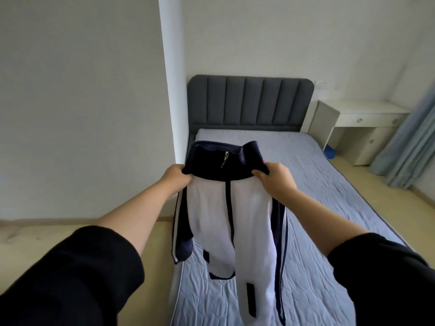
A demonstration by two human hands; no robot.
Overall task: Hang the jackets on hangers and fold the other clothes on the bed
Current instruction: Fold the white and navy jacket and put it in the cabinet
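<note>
White jacket (211, 215) with navy collar and striped sleeves (white on navy); pale blue quilted bed (317, 189), grey headboard (249, 102), black sleeves (70, 274).

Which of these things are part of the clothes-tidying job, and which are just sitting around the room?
In the job: navy and white jacket, gripped near its collar by the left hand and right hand; bed below it.
Just there: grey headboard, white desk, blue curtain, blue box.

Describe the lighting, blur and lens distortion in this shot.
Head view: soft, dim light, no hard shadows or glare; the wide-angle lens tilts the wall corner and stretches the black sleeves; the jacket looks smeared at its hem, while the left hand and right hand gripping its collar are sharp.
</note>
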